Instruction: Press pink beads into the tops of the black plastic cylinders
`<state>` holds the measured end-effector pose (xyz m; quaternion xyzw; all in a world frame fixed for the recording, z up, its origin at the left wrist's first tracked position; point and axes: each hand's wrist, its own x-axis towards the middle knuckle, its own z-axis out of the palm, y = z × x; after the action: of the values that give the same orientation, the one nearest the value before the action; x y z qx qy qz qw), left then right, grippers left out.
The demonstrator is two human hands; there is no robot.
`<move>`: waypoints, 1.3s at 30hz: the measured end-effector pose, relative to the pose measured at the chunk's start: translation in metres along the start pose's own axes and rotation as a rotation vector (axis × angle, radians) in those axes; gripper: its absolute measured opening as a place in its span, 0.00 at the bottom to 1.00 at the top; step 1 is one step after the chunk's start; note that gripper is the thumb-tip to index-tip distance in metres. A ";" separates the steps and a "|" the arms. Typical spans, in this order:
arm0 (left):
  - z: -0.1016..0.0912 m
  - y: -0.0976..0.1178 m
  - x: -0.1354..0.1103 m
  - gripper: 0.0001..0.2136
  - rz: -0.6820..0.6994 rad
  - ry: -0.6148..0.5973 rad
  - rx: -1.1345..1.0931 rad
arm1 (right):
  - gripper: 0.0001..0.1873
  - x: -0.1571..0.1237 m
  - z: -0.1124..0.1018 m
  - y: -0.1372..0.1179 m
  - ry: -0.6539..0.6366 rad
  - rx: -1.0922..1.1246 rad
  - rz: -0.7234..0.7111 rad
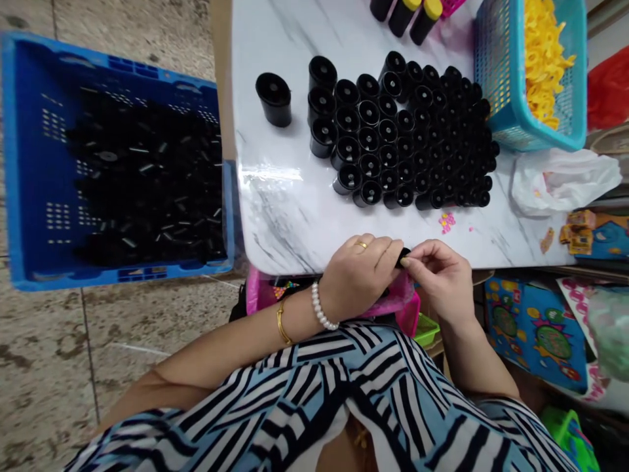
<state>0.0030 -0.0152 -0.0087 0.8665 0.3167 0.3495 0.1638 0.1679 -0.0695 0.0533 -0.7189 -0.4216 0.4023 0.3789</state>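
The left hand (361, 272) and right hand (442, 275) pinch a small black piece (403, 256) between their fingers, at the worktop (285, 203) edge near a pink bin (252, 294) with multicoloured bits (284, 289). The blue crate (29, 164) holds heaped black parts (152, 177); the turquoise basket (498, 85), yellow plastic pieces (543, 59). Black cups (368, 141) stand clustered.

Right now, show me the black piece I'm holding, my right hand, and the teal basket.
Black piece (403, 255): head view, exposed part.
Right hand (445, 282): head view, middle of the hand.
Teal basket (498, 82): head view, perforated wall.
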 end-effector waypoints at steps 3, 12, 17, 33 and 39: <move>0.000 -0.001 0.001 0.16 0.006 -0.007 -0.013 | 0.09 0.004 0.000 0.003 -0.001 0.049 0.051; -0.002 -0.001 0.001 0.16 0.022 -0.007 -0.009 | 0.06 0.004 -0.001 0.013 0.045 0.004 -0.106; 0.000 -0.002 0.000 0.15 0.031 0.015 0.014 | 0.04 0.000 -0.001 0.011 0.020 -0.082 -0.224; 0.002 -0.003 0.000 0.16 0.061 0.081 0.021 | 0.09 -0.004 0.000 -0.003 0.080 -0.602 -0.608; 0.001 -0.003 -0.001 0.15 0.059 0.047 0.015 | 0.02 0.003 -0.005 0.003 0.154 -0.070 -0.220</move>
<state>0.0021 -0.0135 -0.0117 0.8683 0.2972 0.3719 0.1392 0.1746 -0.0688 0.0519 -0.7097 -0.4815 0.2871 0.4266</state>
